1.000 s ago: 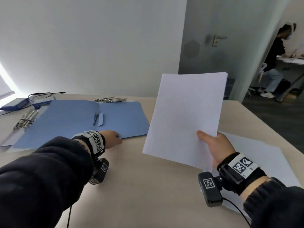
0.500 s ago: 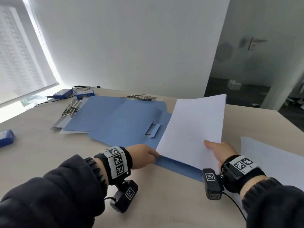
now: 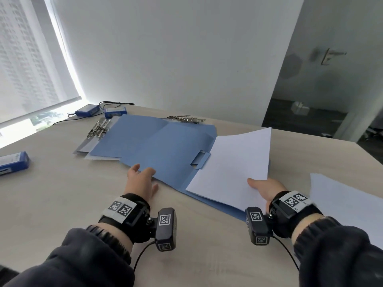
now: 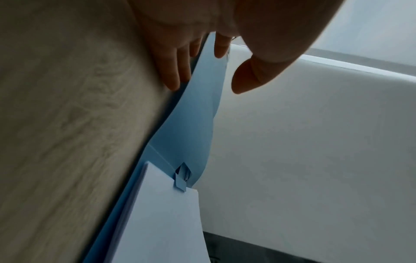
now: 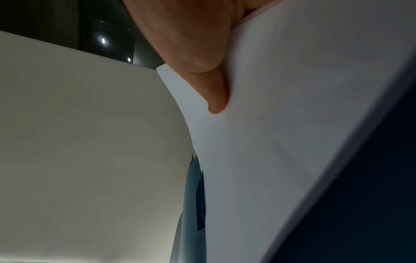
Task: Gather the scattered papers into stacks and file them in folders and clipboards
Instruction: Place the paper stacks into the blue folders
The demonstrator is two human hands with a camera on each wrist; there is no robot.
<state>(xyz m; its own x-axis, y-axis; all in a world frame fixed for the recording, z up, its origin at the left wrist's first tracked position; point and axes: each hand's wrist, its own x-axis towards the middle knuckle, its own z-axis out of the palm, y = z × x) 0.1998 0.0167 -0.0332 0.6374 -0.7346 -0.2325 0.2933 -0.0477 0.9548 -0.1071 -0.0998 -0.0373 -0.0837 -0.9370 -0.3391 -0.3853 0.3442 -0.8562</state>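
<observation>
Right hand [image 3: 267,188] grips paper stack [image 3: 234,166] over open blue folder [image 3: 165,150].

Bench [image 3: 87,206]: pale wood-grain top, set against a white wall.

Directly on it:
- Open blue folder [image 3: 165,154], just beyond the left fingers [image 3: 143,172], its near edge touching them.
- Second blue folder [image 3: 128,137], farther out, partly under the first.
- Grey clipboards with metal clips [image 3: 99,128], beyond and left of the fingers.
- More clips [image 3: 186,119] at the far edge.
- Three blue boxes: one [image 3: 13,163] far left, two [image 3: 87,110] [image 3: 115,112] at the far left corner, cabled.
- Loose white sheets [image 3: 348,201], right of the right fingers.
</observation>
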